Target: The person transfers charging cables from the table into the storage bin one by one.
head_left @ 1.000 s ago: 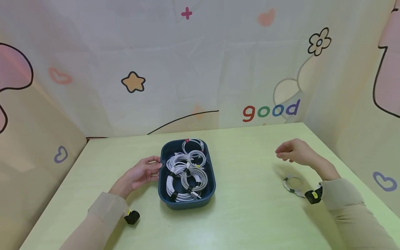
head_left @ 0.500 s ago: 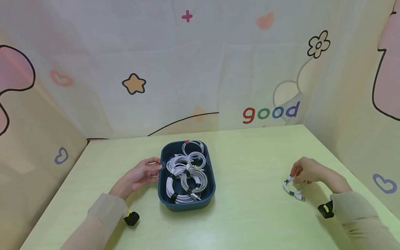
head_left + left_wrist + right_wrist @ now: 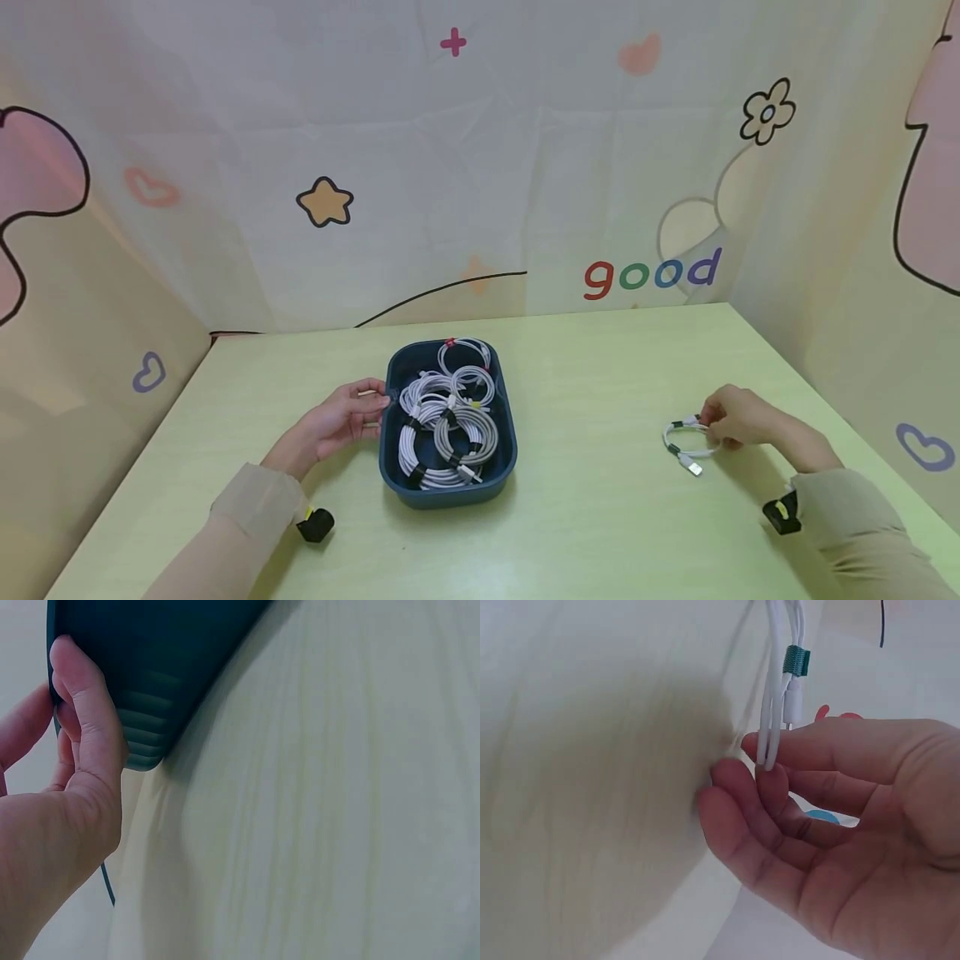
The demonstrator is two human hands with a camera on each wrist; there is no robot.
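Note:
On the right, my right hand (image 3: 742, 415) pinches a small coiled white USB cable (image 3: 668, 440) between thumb and forefinger, low over the table. In the right wrist view the cable's (image 3: 774, 682) doubled loop sits at the fingertips, with a green strap (image 3: 796, 661) above them; the other fingers are curled loosely. My left hand (image 3: 348, 417) holds the left rim of a dark blue bin (image 3: 450, 498), its thumb at the rim and its fingers against the outer wall (image 3: 142, 705). Several coiled white cables (image 3: 442, 408) lie in the bin, tied with black, red and yellow straps.
The bin stands on a pale green table (image 3: 585, 392), left of centre. A printed cloth wall (image 3: 450, 167) rises at the back and both sides. Small black cameras (image 3: 782, 512) are strapped at both wrists.
My right hand has come down to the coiled cable from above and taken hold of it, then shifted and turned it slightly left. My left hand and the bin stay put.

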